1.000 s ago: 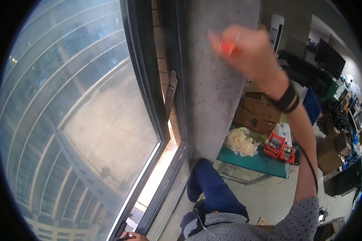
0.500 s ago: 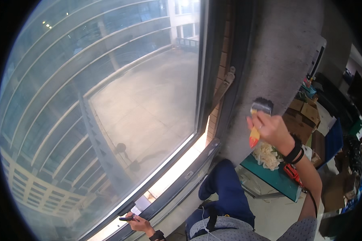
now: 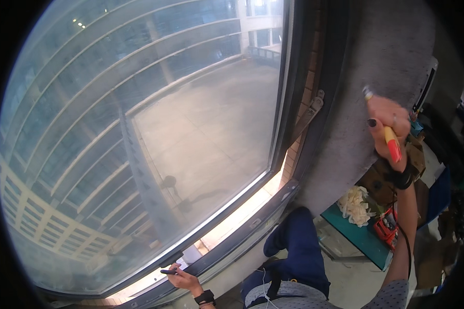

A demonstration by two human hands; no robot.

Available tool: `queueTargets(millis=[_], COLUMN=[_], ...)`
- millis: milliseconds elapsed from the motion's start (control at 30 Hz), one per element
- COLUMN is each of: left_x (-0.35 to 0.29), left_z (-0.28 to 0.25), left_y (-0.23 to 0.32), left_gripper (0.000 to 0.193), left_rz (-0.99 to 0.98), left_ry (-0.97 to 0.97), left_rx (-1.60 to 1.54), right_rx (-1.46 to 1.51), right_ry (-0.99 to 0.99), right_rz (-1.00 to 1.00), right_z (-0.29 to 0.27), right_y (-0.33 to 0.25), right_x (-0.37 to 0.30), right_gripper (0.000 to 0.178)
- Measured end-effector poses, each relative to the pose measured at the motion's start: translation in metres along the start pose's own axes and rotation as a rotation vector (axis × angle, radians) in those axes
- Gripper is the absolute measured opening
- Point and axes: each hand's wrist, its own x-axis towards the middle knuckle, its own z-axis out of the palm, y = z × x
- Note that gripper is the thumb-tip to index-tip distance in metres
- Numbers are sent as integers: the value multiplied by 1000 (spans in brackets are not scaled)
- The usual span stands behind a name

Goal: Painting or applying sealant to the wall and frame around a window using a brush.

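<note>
My right hand (image 3: pixel 388 119) is wrapped round a paintbrush (image 3: pixel 392 144) with a yellow and red handle, held up in front of the grey wall (image 3: pixel 381 51). The brush's metal end shows edge-on past my knuckles; its bristles are hard to make out, and I cannot tell whether they touch the wall. Low at the left, my left hand (image 3: pixel 184 280) closes on a black window handle (image 3: pixel 169 271) at the lower edge of the open window sash (image 3: pixel 242 193).
A metal stay arm (image 3: pixel 309 110) joins sash and frame. Below my right arm, a green table (image 3: pixel 355 234) carries a pale crumpled heap (image 3: pixel 355 206) and a red-orange item (image 3: pixel 385 229). Cardboard boxes (image 3: pixel 376 185) stand behind it. My leg (image 3: pixel 296 247) is beside the sill.
My right hand has moved up and to the right with the paintbrush, turning it so the bristles no longer show broadside. My left hand stays on the handle. The whole view has shifted slightly.
</note>
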Motion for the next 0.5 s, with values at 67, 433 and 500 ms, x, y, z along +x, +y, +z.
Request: queueTargets(millis=[67, 433, 500], left_x=[15, 29, 17], left_z=[-11, -13, -12], left_y=[32, 55, 52], left_gripper=[28, 11, 14], left_rz=[-22, -28, -115], left_ry=[-61, -156, -119], left_rx=[324, -84, -126], right_rx=[13, -362, -344], right_ry=[-18, -252, -261], right_rz=[-198, -160, -155], right_z=[-2, 11, 27], right_y=[-2, -4, 0], right_x=[15, -16, -21], right_gripper=[23, 34, 34])
